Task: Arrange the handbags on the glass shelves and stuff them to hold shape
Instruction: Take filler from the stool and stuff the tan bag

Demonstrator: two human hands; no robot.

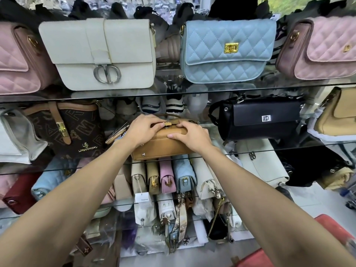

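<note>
Tan handbag [163,146], small, box-shaped, with a top handle and gold clasp: sits at picture centre on the middle glass shelf [269,146], near its front edge, base studs facing the camera. Left hand [143,130] lies palm-down on the bag's top at the 9 o'clock side of the clasp, fingers curled over the flap; right hand [190,134] lies at the 3 o'clock side, thumb along the front edge of the flap. Both hands press on the bag, close together but not touching, with the clasp between them. Same shelf, 9 o'clock of the tan bag: brown monogram bag [71,130] with a tan strap and gold buckle, upright. At 3 o'clock: black flap bag [262,120] with a small silver clasp, well apart from the hands. Upper glass shelf [173,92], at 12 o'clock, 4 bags upright in a row: pink quilted bag [17,60], cream flap bag [100,53] with a silver ring clasp, light blue quilted bag [227,51] with a gold lock, second pink quilted bag [325,49]. Lower shelf, at 6 o'clock: a tight row of narrow bags [169,178] standing on end in beige, tan, pink, blue and cream, one carrying a white paper tag [142,197].
</note>
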